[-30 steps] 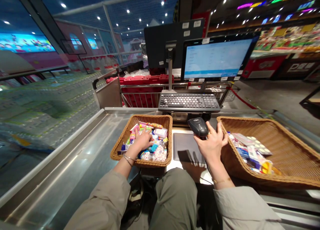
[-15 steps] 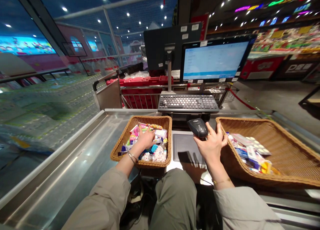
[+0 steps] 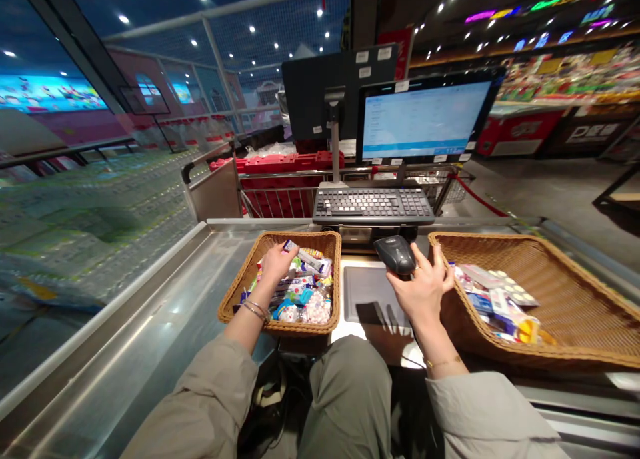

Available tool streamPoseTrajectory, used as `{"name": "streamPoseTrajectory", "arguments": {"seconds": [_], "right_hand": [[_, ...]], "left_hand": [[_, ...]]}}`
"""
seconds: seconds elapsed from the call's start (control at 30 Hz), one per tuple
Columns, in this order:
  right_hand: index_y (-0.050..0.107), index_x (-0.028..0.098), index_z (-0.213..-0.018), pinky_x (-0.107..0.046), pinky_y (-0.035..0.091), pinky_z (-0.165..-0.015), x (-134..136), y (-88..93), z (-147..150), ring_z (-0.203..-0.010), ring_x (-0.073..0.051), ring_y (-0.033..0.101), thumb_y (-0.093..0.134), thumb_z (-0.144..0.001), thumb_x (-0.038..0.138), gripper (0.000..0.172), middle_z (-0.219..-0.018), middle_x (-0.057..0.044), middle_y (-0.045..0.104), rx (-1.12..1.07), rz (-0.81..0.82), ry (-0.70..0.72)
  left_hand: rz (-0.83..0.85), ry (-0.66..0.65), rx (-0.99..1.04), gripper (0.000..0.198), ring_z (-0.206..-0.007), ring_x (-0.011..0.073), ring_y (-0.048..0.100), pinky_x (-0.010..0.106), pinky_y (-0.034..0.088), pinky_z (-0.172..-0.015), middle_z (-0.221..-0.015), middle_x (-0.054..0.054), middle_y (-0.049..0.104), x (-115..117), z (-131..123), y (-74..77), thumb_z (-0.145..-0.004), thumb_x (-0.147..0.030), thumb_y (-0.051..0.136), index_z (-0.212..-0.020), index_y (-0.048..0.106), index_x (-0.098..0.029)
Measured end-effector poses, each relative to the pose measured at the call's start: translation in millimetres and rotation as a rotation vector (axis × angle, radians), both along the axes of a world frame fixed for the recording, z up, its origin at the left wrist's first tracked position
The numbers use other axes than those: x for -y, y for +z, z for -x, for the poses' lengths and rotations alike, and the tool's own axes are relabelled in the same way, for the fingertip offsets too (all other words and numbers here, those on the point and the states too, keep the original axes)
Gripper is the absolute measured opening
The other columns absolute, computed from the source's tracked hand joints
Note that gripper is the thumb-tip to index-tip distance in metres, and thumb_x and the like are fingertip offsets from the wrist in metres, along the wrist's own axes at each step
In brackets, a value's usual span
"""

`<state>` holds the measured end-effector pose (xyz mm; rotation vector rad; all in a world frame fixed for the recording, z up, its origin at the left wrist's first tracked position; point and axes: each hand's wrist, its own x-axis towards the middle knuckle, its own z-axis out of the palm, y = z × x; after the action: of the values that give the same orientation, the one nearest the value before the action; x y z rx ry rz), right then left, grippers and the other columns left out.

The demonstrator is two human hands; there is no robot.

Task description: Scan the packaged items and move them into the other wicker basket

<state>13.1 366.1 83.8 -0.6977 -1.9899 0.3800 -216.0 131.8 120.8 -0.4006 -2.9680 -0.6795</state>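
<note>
My left hand [image 3: 278,264] is closed on one end of a slim white-and-purple packet [image 3: 311,260], raised just over the left wicker basket [image 3: 337,292]. Small sweets and colourful wrapped snacks [image 3: 300,289] fill that basket. A black barcode scanner [image 3: 395,254] is in my right hand [image 3: 423,282], between thumb and index finger. The other fingers of that hand are spread, close to the rim of the right wicker basket [image 3: 575,292]. Its left part holds several packs [image 3: 500,299], among them a blister-like sheet of round pieces. The scanner's handle is hidden by my hand.
A flat grey plate [image 3: 373,296] is set into the counter between the baskets. Behind it stand a keyboard [image 3: 373,204] and a lit monitor [image 3: 425,120]. A metal counter surface [image 3: 175,312] extends to the left. Past the counter is a cart with red crates [image 3: 285,162].
My left hand has lifted from among the sweets and shifted slightly left, now gripping the slim packet. My right hand and the scanner are nearly unmoved.
</note>
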Motion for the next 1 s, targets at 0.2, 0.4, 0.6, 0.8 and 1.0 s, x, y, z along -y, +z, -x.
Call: {"name": "streamPoseTrajectory", "arguments": {"seconds": [0.2,0.4,0.6,0.8,1.0], "right_hand": [[0.068,0.021,-0.075,-0.074,0.011,-0.117,0.0,0.2,-0.2,-0.148,-0.041,0.034,0.061,-0.079,0.045,0.026,-0.134,-0.013,0.068,0.023,-0.014,-0.013],[0.067,0.020,-0.073,-0.074,0.010,-0.117,1.4,0.2,0.3,-0.149,-0.041,0.034,0.063,-0.079,0.044,0.025,-0.135,-0.012,0.068,0.015,-0.017,-0.007],[0.070,0.020,-0.083,-0.073,0.011,-0.119,-1.9,0.0,-0.8,-0.148,-0.040,0.037,0.063,-0.079,0.046,0.027,-0.134,-0.012,0.069,-0.006,-0.026,-0.018],[0.071,0.022,-0.084,-0.073,0.011,-0.117,-5.1,0.2,-3.4,-0.146,-0.042,0.037,0.062,-0.079,0.046,0.027,-0.134,-0.013,0.069,0.009,-0.020,-0.021],[0.072,0.022,-0.086,-0.074,0.012,-0.116,-3.9,-1.1,-2.6,-0.147,-0.042,0.035,0.062,-0.079,0.045,0.026,-0.133,-0.014,0.069,0.007,-0.005,-0.015]], "left_hand": [[0.099,0.118,-0.019,0.041,-0.129,0.0387,0.061,0.062,0.034,-0.115,-0.129,0.018,0.072,23.9,1.9,-18.4,-0.088,-0.044,0.062,-0.121,0.070,-0.020],[0.357,-0.284,-0.217,0.051,-0.154,0.0357,0.030,0.065,0.025,-0.121,-0.163,0.014,0.042,12.7,2.9,-21.7,-0.092,-0.041,0.064,-0.141,0.059,-0.026],[0.505,-0.586,-0.199,0.043,-0.155,0.0365,0.027,0.073,0.008,-0.121,-0.164,0.011,0.041,-17.2,0.2,-29.3,-0.090,-0.043,0.070,-0.132,0.067,-0.035],[0.514,-0.594,-0.081,0.026,-0.154,0.0402,0.028,0.078,0.009,-0.117,-0.160,0.014,0.047,-18.1,7.6,-45.3,-0.089,-0.042,0.072,-0.111,0.077,-0.029],[0.502,-0.581,-0.068,0.021,-0.152,0.0417,0.032,0.080,0.009,-0.115,-0.154,0.012,0.055,-14.5,10.1,-48.0,-0.089,-0.042,0.071,-0.105,0.078,-0.029]]}}
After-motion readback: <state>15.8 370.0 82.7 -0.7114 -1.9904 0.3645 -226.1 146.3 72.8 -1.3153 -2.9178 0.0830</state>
